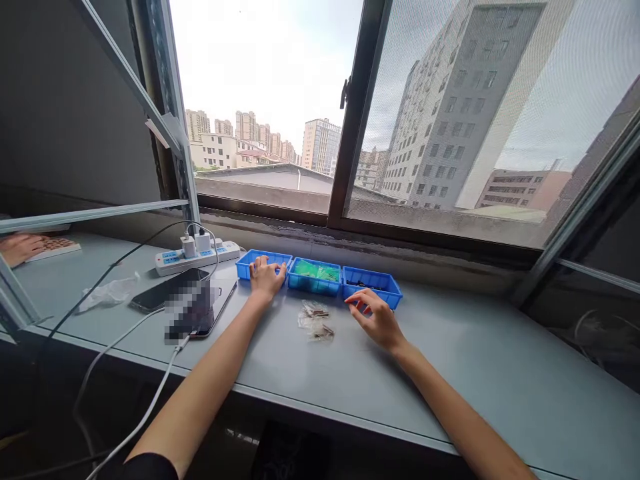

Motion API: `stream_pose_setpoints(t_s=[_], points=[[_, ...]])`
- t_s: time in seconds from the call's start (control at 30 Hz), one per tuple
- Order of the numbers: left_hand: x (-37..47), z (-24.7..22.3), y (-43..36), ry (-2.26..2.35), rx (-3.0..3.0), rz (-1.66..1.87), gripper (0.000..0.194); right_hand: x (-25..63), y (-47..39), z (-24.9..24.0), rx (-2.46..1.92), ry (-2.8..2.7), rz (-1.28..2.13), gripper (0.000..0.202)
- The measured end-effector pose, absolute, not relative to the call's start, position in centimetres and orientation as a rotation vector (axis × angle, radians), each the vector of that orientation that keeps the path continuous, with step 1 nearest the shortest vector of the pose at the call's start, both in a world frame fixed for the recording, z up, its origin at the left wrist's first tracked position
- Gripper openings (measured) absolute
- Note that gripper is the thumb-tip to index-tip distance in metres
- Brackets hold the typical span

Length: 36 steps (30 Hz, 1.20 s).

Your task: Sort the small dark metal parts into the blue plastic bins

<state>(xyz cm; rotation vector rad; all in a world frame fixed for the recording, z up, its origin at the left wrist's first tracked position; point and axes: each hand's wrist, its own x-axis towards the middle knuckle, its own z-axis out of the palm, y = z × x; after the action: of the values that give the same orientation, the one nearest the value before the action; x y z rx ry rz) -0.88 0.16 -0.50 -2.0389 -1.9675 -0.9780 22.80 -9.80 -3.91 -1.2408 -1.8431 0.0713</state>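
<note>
My left hand [269,277] reaches over the front wall of the left blue bin [243,268]. Its fingers are bent but apart, and nothing shows in them. Just in front of the right blue bin [385,297], my right hand [379,321] has thumb and forefinger brought close together in a pinch. Anything between those fingertips is too small to make out. Small dark pieces lie in the right bin. Green packets [316,269] fill the middle blue bin [314,287]. Between my hands, small clear plastic bags [316,321] with thin metal-looking pieces lie on the grey table.
At left stand a white power strip [227,251] with plugged-in chargers, a dark phone [163,293] and a second, partly blurred device [220,310] on a white cable [165,373]. Crumpled clear plastic [111,292] lies farther left. Another person's hand [21,248] is at the far left edge.
</note>
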Motion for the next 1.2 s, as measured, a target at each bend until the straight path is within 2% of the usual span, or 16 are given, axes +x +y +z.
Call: stream_pose_setpoints(t_s=[0.17,0.4,0.57,0.83,1.2], points=[[-1.0,-0.4,0.2,-1.949,-2.048,-0.94,0.031,22.9,-9.8,-4.0,-1.255,-1.857,0.076,0.017],[-0.2,0.2,0.0,-1.496,-2.165,-1.228,0.011,23.1,-9.5,-4.2,-1.236,-1.878,0.077,0.018],[1.3,0.5,-0.9,-1.122,-2.263,-1.276,0.013,23.3,-9.3,-4.5,-1.199,-1.918,0.052,0.018],[2.8,0.7,-2.1,-0.809,-2.36,-1.25,0.009,23.2,-9.5,-4.4,-1.172,-1.966,0.037,0.014],[3.4,-0.1,-2.0,-0.898,-2.654,-1.058,0.02,23.2,-9.8,-4.1,-1.15,-1.972,0.05,0.027]])
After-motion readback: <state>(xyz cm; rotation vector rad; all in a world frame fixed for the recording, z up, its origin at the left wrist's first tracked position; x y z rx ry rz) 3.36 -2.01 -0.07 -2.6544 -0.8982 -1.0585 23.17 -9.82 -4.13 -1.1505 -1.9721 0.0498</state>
